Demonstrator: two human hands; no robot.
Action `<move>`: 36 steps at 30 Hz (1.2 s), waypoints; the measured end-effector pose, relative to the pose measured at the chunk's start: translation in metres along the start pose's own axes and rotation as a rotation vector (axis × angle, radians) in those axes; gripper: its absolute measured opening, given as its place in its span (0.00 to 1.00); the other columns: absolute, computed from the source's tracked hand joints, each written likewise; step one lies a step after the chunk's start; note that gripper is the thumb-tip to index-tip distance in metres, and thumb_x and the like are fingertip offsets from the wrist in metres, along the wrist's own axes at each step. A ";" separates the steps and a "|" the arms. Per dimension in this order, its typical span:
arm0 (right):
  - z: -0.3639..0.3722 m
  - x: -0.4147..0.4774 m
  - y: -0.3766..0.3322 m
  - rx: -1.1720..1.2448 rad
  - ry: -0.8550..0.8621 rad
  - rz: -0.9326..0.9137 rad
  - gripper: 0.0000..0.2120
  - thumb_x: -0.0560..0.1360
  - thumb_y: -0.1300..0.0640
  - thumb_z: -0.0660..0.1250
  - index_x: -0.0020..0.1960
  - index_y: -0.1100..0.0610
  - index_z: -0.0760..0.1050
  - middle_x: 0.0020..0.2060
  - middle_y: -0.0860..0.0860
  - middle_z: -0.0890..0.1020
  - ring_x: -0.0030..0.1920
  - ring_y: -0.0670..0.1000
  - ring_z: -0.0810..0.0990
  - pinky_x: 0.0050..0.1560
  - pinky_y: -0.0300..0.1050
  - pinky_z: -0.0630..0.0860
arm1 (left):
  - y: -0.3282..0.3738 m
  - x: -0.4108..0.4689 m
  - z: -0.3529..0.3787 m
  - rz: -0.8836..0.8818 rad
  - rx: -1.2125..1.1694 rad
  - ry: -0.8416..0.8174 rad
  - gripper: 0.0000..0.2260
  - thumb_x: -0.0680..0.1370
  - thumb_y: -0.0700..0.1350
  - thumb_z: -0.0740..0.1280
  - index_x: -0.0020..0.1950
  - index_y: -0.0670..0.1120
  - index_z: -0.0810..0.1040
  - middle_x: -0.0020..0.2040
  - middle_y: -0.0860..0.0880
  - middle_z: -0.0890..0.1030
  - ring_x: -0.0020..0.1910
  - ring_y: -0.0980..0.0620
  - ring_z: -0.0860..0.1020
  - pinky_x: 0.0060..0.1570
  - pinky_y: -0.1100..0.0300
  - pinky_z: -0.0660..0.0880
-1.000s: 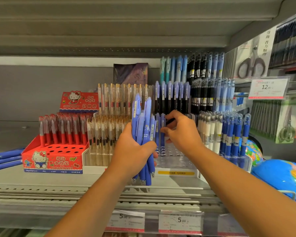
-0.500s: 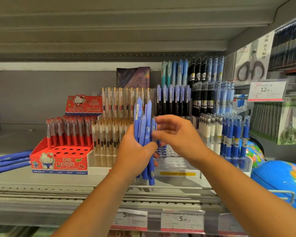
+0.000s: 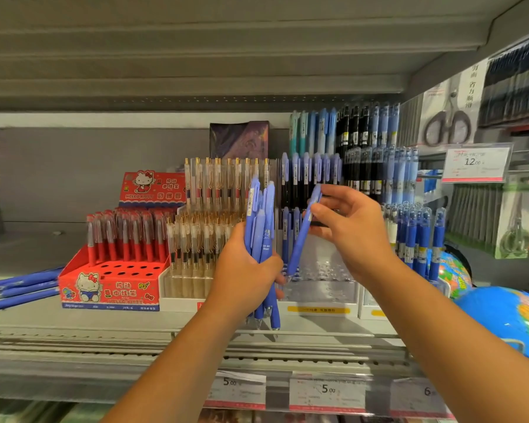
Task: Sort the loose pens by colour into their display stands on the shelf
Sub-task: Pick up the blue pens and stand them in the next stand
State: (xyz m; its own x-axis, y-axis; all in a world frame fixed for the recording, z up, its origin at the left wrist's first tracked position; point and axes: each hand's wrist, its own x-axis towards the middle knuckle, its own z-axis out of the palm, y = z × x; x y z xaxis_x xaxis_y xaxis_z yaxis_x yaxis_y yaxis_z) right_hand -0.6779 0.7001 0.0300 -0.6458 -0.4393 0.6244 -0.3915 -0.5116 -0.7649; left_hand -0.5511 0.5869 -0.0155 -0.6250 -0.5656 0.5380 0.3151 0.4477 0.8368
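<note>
- Left hand (image 3: 247, 271), centre frame, wraps a bundle of blue pens (image 3: 261, 236) upright
- Right hand (image 3: 350, 230) pinches a single blue pen (image 3: 303, 233) near its clip end, tip angled down toward the clear stand (image 3: 318, 282)
- Pens look light, stiff, smooth; best pinched mid-barrel

Bare left hand (image 3: 245, 271), bare right hand (image 3: 350, 232)

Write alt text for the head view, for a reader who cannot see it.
A person's left hand grips a bundle of blue pens while the right hand pinches one tilted blue pen, tip toward a clear display stand on a shop shelf.
</note>
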 end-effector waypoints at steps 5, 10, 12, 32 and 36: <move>-0.005 0.014 0.002 -0.202 0.104 -0.108 0.13 0.77 0.66 0.67 0.56 0.50 0.76 0.49 0.52 0.82 0.47 0.49 0.84 0.43 0.42 0.83 | -0.001 0.000 0.000 -0.016 -0.052 -0.009 0.23 0.76 0.33 0.68 0.55 0.63 0.72 0.45 0.37 0.78 0.28 0.49 0.78 0.30 0.52 0.80; -0.007 0.016 0.016 -0.447 0.128 -0.151 0.15 0.79 0.64 0.66 0.64 0.53 0.74 0.51 0.47 0.81 0.52 0.49 0.81 0.53 0.53 0.81 | -0.001 0.000 0.001 -0.024 -0.063 0.002 0.21 0.77 0.35 0.69 0.58 0.60 0.73 0.44 0.40 0.80 0.30 0.48 0.79 0.30 0.53 0.80; -0.006 0.016 0.018 -0.481 0.131 -0.158 0.15 0.79 0.64 0.65 0.65 0.54 0.74 0.50 0.45 0.80 0.52 0.49 0.81 0.53 0.53 0.81 | -0.002 0.000 0.001 -0.024 -0.068 -0.001 0.17 0.77 0.37 0.71 0.58 0.57 0.74 0.42 0.42 0.80 0.30 0.48 0.80 0.30 0.52 0.81; 0.000 0.020 0.034 -0.702 0.014 0.042 0.08 0.77 0.66 0.66 0.52 0.55 0.74 0.41 0.49 0.78 0.45 0.52 0.80 0.51 0.57 0.81 | 0.003 -0.004 0.001 -0.017 0.021 -0.101 0.16 0.77 0.42 0.72 0.58 0.59 0.72 0.47 0.49 0.83 0.36 0.51 0.85 0.35 0.52 0.83; 0.000 0.019 0.033 -0.721 0.027 0.065 0.08 0.77 0.65 0.66 0.52 0.55 0.74 0.43 0.51 0.79 0.46 0.53 0.80 0.51 0.56 0.81 | 0.004 -0.005 0.000 -0.017 0.046 -0.111 0.16 0.78 0.43 0.71 0.61 0.56 0.72 0.47 0.49 0.83 0.36 0.52 0.85 0.37 0.51 0.83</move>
State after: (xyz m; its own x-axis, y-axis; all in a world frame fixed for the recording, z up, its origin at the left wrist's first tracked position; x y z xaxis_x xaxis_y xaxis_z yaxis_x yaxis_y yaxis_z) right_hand -0.7026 0.6750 0.0166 -0.6948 -0.4293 0.5770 -0.6807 0.1337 -0.7202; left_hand -0.5474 0.5915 -0.0149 -0.7060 -0.4943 0.5071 0.2723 0.4715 0.8387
